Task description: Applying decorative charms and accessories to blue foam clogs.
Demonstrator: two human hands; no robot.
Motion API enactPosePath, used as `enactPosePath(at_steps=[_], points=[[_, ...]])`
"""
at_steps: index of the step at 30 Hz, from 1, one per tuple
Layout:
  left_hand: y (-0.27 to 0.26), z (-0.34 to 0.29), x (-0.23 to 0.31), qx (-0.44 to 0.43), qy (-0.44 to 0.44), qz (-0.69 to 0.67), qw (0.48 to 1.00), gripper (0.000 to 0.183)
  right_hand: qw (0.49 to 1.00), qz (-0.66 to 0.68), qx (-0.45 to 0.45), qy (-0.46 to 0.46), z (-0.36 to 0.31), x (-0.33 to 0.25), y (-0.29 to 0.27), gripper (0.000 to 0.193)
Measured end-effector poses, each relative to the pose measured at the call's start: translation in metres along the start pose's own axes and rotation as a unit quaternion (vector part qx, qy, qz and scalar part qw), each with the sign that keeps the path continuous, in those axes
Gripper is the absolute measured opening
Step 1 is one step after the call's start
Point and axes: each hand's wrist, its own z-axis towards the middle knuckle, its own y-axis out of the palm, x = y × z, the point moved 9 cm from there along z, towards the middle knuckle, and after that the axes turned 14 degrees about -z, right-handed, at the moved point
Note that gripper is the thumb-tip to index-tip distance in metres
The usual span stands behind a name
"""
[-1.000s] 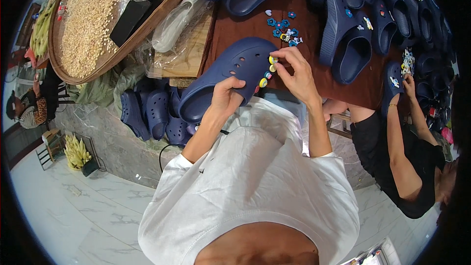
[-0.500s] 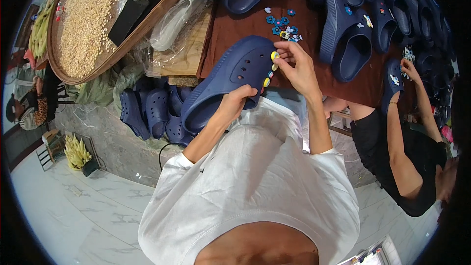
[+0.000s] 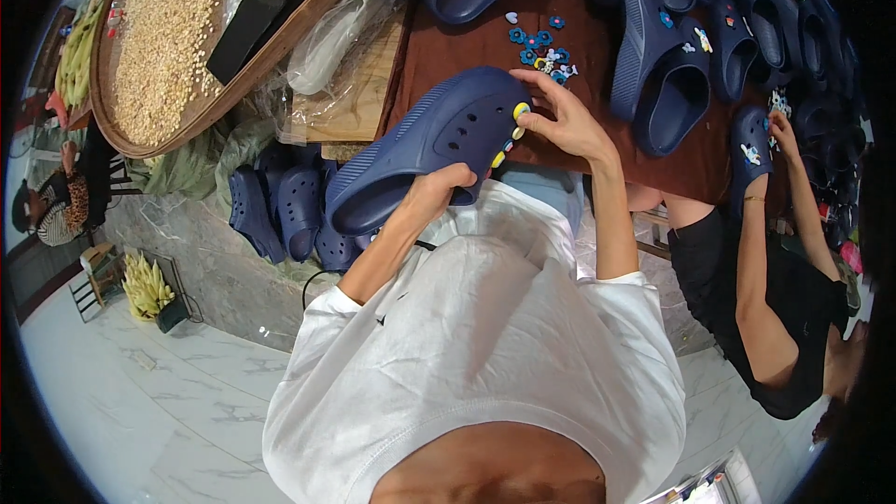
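A dark blue clog (image 3: 411,145) is tilted in front of me, its toe up and to the right. My left hand (image 3: 434,198) is closed around its near side by the foot opening, thumb on top. At the toe, my right hand (image 3: 577,129) has its thumb on a round yellow shoe charm (image 3: 520,110), with the index finger stretched along the toe's edge. More charms (image 3: 498,159) line the clog's right side, seen edge-on. Several holes in its top are bare. Beyond the toe, loose blue flower charms (image 3: 532,40) lie on the brown cloth (image 3: 448,51).
More blue clogs (image 3: 672,98) stand at the far right, some with charms. Other clogs (image 3: 299,210) are piled lower left. A round tray of pale kernels (image 3: 173,37) holds a black phone-like slab (image 3: 254,37). To the right, a co-worker in black (image 3: 789,317) handles another clog (image 3: 749,140).
The clog has shifted slightly left and turned a little. My right index finger has straightened away from the yellow charm, while the thumb stays on it. My left hand keeps its hold.
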Motion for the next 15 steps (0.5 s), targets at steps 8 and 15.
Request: enactPosePath(at_steps=[8,15], points=[[-0.008,0.004,-0.006,0.007,-0.016,-0.034,0.999,0.054,1.0,0.012,0.008,0.011,0.005,0.003,0.001,0.06],[0.01,0.007,0.007,-0.008,-0.017,-0.231,0.973,0.057,0.982,-0.041,0.18,-0.032,-0.011,-0.001,-0.01,0.035]])
